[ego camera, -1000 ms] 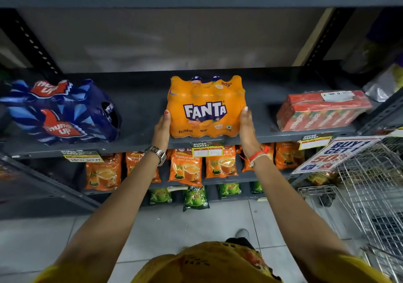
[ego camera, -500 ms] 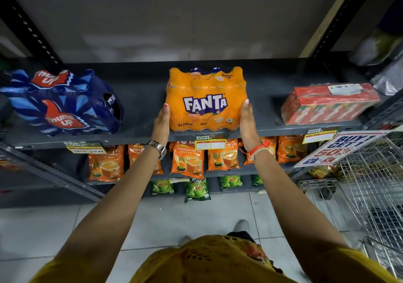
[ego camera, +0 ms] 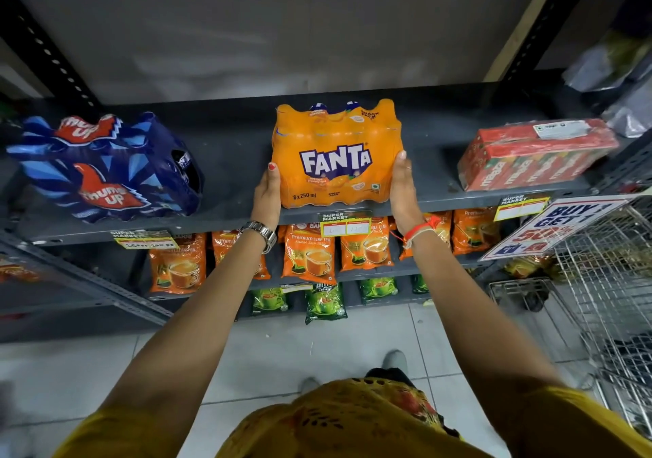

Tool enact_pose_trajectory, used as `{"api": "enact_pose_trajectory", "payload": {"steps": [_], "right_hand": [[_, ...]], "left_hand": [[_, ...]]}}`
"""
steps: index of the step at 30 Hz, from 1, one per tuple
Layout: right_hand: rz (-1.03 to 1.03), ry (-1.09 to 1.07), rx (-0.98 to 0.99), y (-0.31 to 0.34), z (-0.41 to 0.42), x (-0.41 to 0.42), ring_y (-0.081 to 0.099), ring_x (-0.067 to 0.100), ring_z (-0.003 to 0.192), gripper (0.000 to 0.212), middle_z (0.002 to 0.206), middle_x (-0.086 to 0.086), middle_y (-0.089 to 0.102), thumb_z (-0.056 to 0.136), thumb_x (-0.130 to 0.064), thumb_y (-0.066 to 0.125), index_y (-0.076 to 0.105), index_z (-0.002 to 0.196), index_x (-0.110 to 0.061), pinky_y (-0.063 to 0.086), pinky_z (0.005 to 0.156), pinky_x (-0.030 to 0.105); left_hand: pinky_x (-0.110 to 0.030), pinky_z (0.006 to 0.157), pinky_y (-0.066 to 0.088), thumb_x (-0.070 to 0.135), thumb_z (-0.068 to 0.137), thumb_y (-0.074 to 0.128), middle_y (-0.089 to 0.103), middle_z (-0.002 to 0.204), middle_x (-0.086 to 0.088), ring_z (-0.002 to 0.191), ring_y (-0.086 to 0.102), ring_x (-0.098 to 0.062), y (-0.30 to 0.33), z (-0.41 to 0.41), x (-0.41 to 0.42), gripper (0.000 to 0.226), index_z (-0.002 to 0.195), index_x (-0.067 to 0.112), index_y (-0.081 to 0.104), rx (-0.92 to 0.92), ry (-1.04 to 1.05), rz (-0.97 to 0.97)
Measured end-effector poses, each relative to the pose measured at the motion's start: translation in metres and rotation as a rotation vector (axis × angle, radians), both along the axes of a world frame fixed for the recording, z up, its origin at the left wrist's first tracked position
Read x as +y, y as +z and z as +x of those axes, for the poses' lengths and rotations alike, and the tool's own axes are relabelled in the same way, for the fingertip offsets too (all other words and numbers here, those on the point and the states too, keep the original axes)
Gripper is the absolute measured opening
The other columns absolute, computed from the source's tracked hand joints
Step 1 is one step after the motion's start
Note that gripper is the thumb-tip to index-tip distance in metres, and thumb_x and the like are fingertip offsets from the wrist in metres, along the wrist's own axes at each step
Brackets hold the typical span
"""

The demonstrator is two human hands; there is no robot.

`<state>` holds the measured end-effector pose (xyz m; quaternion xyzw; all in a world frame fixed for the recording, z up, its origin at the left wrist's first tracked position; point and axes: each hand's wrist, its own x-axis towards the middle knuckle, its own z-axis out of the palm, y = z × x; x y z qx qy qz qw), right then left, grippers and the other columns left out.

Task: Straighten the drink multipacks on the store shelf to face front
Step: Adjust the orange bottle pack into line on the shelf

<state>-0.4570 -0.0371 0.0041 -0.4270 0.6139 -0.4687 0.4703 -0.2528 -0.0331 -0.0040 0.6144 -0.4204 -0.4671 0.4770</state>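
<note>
An orange Fanta multipack stands at the middle of the grey shelf, logo facing me. My left hand presses its left side and my right hand presses its right side, so both hold it near the shelf's front edge. A blue Thums Up multipack lies at the left, turned at an angle. At the right, a red Maaza carton pack lies skewed on the same shelf.
Below are shelves with orange tea pouches and green pouches. A wire trolley and a promo sign stand at the right. Yellow price labels line the shelf edge. White tiled floor lies below.
The view has shifted slightly; both hands stay on the Fanta pack's sides, and the pack sits a little further back on the shelf and squarer to me.
</note>
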Motion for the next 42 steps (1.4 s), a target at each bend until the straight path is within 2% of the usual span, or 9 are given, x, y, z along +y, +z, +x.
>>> {"api": "enact_pose_trajectory", "payload": {"steps": [7,15,19,20,23,25,29,40,42], "right_hand": [[-0.027,0.030,-0.001,0.003,-0.002,0.001,0.051,0.025,0.127,0.062,0.141,0.006,0.049,0.092,-0.061,0.017,0.027,0.143,-0.026,0.041,0.107,0.051],[-0.019,0.060,-0.012,0.007,-0.005,0.001,0.052,0.026,0.125,0.069,0.139,0.009,0.050,0.088,-0.065,0.017,0.029,0.141,-0.023,0.044,0.105,0.048],[-0.027,0.081,-0.017,0.005,-0.010,0.000,0.051,0.025,0.125,0.052,0.140,0.009,0.049,0.099,-0.047,0.017,0.028,0.141,-0.020,0.044,0.095,0.034],[-0.029,0.086,-0.016,0.005,-0.012,-0.001,0.051,0.025,0.125,0.051,0.140,0.009,0.048,0.099,-0.046,0.017,0.028,0.141,-0.019,0.043,0.092,0.031],[-0.037,0.104,-0.016,0.007,-0.014,-0.003,0.052,0.025,0.125,0.055,0.141,0.010,0.048,0.097,-0.049,0.016,0.028,0.142,-0.020,0.043,0.089,0.029],[-0.033,0.130,-0.013,0.008,-0.015,-0.002,0.052,0.025,0.124,0.065,0.141,0.009,0.048,0.090,-0.058,0.016,0.027,0.142,-0.021,0.043,0.089,0.029],[-0.037,0.134,-0.012,0.008,-0.018,-0.003,0.052,0.022,0.122,0.050,0.140,0.009,0.049,0.099,-0.046,0.017,0.027,0.141,-0.022,0.042,0.092,0.030],[-0.061,0.123,-0.036,0.008,-0.017,0.002,0.052,0.026,0.124,0.047,0.139,0.011,0.050,0.100,-0.041,0.020,0.028,0.140,-0.019,0.042,0.090,0.027],[-0.066,0.133,-0.041,0.007,-0.018,0.003,0.052,0.021,0.121,0.047,0.139,0.009,0.049,0.100,-0.041,0.019,0.028,0.141,-0.020,0.041,0.090,0.026]], "left_hand": [[-0.032,0.091,0.042,0.041,0.095,0.020,0.049,0.136,-0.014,0.121,0.050,-0.028,-0.001,-0.005,0.000,0.050,0.136,0.015,0.033,-0.034,0.022,0.006],[-0.032,0.089,0.041,0.044,0.094,0.015,0.049,0.136,-0.014,0.121,0.050,-0.029,0.004,-0.012,0.002,0.054,0.137,0.015,0.031,-0.052,0.054,0.023],[-0.038,0.094,0.044,0.074,0.066,0.019,0.053,0.128,-0.007,0.115,0.053,-0.025,0.007,-0.013,0.006,0.091,0.136,0.018,0.033,-0.013,0.065,0.039],[-0.041,0.097,0.044,0.075,0.065,0.019,0.053,0.128,-0.007,0.115,0.053,-0.025,0.005,-0.013,0.004,0.092,0.136,0.019,0.033,-0.012,0.072,0.045],[-0.049,0.103,0.041,0.057,0.088,0.017,0.050,0.135,-0.014,0.120,0.051,-0.030,0.003,-0.015,0.001,0.063,0.136,0.019,0.032,-0.006,0.085,0.070],[-0.050,0.103,0.040,0.051,0.092,0.017,0.048,0.136,-0.015,0.121,0.050,-0.030,0.002,-0.016,0.000,0.057,0.135,0.019,0.033,0.002,0.099,0.060],[-0.050,0.106,0.037,0.051,0.092,0.020,0.046,0.139,-0.014,0.125,0.047,-0.029,0.003,-0.016,0.000,0.055,0.134,0.018,0.036,0.008,0.130,0.049],[-0.047,0.105,0.038,0.047,0.094,0.017,0.044,0.140,-0.015,0.125,0.046,-0.029,-0.001,-0.015,-0.003,0.053,0.134,0.017,0.035,0.044,0.109,0.003],[-0.044,0.102,0.041,0.057,0.089,0.021,0.046,0.137,-0.013,0.124,0.047,-0.029,0.002,-0.015,0.001,0.061,0.134,0.017,0.035,0.040,0.110,0.009]]}}
